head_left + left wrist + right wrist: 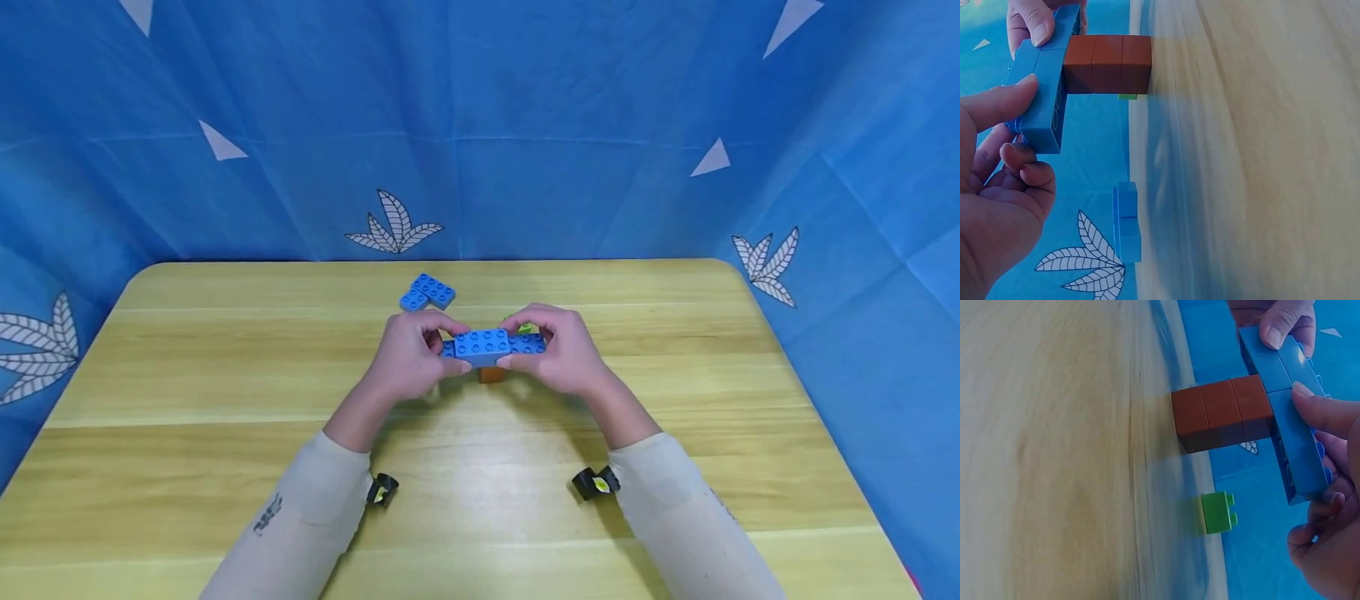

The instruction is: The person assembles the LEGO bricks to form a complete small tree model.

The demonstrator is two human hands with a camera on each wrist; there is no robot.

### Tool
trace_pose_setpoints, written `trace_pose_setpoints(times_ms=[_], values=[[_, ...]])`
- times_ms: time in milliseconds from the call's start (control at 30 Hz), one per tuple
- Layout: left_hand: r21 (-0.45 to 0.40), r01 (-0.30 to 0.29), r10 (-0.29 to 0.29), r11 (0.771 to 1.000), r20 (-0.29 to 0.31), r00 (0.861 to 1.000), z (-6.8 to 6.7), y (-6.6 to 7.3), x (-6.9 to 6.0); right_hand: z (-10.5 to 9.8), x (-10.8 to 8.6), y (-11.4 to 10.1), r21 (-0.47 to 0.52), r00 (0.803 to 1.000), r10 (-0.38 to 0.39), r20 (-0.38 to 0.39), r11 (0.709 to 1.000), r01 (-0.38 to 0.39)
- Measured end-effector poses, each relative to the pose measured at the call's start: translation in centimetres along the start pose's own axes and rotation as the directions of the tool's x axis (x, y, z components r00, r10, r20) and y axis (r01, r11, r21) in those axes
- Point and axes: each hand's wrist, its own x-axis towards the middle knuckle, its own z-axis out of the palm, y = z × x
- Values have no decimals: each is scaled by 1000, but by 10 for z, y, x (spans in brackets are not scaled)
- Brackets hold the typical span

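A column of three reddish-brown bricks [1107, 65] stands upright on the table. Two blue bricks [527, 342] lie end to end across its top, and a further blue brick [482, 346] sits over their joint. My left hand [408, 354] pinches the blue bricks from the left, its thumb on the near face and fingers behind. From the right, my right hand [558, 350] pinches them in the same way. The thumbs are a short way apart on the near side. In the head view the hands and blue bricks hide most of the column.
Behind the column, a green brick [1217, 512] rests on the table, partly hidden in the head view. Two loose blue bricks [433, 290] lie farther back, left of centre. The wooden table [225, 375] ends at a blue patterned cloth [525, 167].
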Motion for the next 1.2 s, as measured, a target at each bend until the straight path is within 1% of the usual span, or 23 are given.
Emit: trace_pose_setpoints(times_ms=[100, 300, 533, 633, 800, 933, 1067, 1200], values=[[2, 0, 0, 1000, 6, 1000, -1, -1, 0, 0, 0, -1, -4, 1000, 2, -1, 1000, -2], [0, 10, -10, 1000, 43, 999, -3, -4, 0, 1, -2, 2, -12, 1000, 11, -18, 1000, -11], [17, 13, -13, 1000, 50, 999, -6, -7, -2, 1, -11, 9, 69, 995, 74, -67, 995, -69], [16, 8, -9, 1000, 52, 999, -6, -8, -1, -3, -17, 1, 80, 992, 93, -87, 993, -86], [-4, -2, 3, 1000, 51, 999, -7, -9, 0, -9, -24, -16, 57, 990, 110, -93, 993, -105], [-54, -5, 8, 999, 57, 998, -8, -12, 1, -10, -27, -15, 72, 989, 122, -86, 991, -116], [-99, -18, 26, 995, 88, 996, -16, -16, 1, -8, -28, -9, 105, 988, 115, -99, 989, -104], [-74, -23, 32, 997, 114, 993, -31, -23, 3, -5, -29, -4, 133, 989, 79, -121, 989, -63]])
